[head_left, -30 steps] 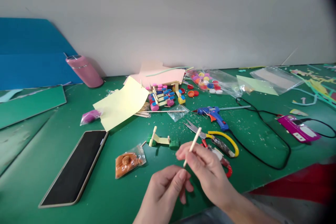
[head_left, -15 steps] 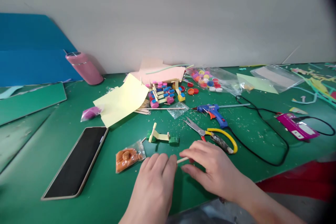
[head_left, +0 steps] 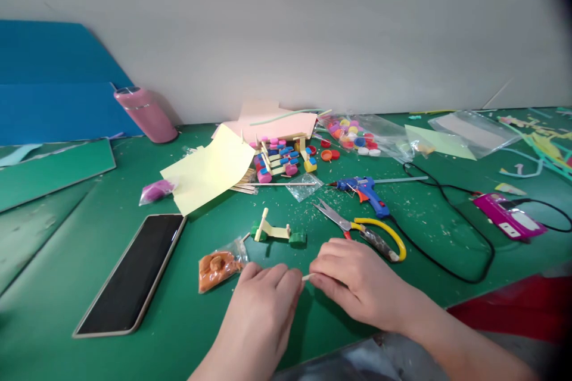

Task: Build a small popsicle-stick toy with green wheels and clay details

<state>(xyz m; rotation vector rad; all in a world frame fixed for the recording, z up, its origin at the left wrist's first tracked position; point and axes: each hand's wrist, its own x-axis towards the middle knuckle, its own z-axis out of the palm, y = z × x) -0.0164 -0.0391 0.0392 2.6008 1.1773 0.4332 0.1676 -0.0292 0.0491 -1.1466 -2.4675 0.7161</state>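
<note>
Head view: we pinched 1 pale stick [head_left: 307, 277] with our left hand [head_left: 263, 300] and right hand [head_left: 357, 283], near scissors [head_left: 343, 224].

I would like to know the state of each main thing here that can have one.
Left hand: closed on the pale stick
Right hand: pinching the pale stick
Pale stick: mostly hidden by the hands
Phone: flat, screen dark
Scissors: blade tips slightly apart
Glue gun: on its side, glue stick in rear
Orange packet: lying flat
</note>
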